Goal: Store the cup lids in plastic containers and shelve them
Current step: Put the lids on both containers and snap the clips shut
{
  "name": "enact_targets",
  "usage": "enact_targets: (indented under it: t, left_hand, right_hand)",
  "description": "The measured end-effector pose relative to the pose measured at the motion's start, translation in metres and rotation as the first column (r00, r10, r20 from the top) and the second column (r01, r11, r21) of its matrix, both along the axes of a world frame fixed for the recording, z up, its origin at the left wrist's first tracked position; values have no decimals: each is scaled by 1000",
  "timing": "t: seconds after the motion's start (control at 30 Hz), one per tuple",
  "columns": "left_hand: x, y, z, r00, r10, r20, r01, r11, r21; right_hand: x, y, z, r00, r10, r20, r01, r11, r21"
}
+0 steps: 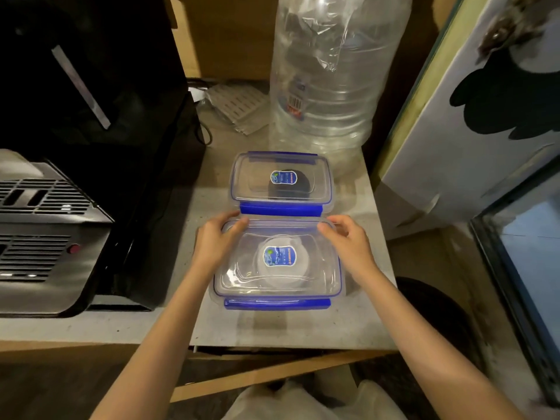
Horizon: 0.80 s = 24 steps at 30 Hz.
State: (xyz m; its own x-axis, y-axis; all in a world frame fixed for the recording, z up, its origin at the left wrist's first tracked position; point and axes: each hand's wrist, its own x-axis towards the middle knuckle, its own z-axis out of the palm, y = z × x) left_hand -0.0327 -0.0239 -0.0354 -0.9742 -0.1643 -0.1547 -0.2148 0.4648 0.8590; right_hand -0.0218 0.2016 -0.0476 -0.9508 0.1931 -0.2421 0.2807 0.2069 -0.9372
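Bottom edge: pale plastic bag (306, 401), cut off, contents unclear to me. Both forearms reach fwd over the grey counter (272, 328). Left hand (216, 241) curls over the far-left corner of the near container (277, 265), fingers bent, thumb on the lid's back edge. Right hand (348, 241) mirrors it at the far-right corner, fingers half-curled, pressing the lid rim; I can't tell if the far clip is latched. Inside, white cup lids (280, 262), count unclear under the sticker. Just behind, touching, 2nd container (281, 180), lid on, w/ dark lids (291, 186). Beyond: big clear water bottle (327, 77). Left: black-and-steel machine (54, 231).
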Motion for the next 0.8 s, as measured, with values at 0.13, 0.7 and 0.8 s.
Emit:
enact_targets:
  t: [0.13,0.7,0.8]
  left_hand:
    - [1,-6,-4,997,1,76,-13,988,155]
    - [10,-5,-3,993,-23,113,-22,922,386]
    - [11,-5,-2,998,-49,36,30,917,399]
  right_hand:
    - [4,6,4,997,56,58,-51,996,-77]
    - [0,-5,6,990,143,14,-142,990,-13]
    - [1,-4,6,983,170,-68,-170,985,15]
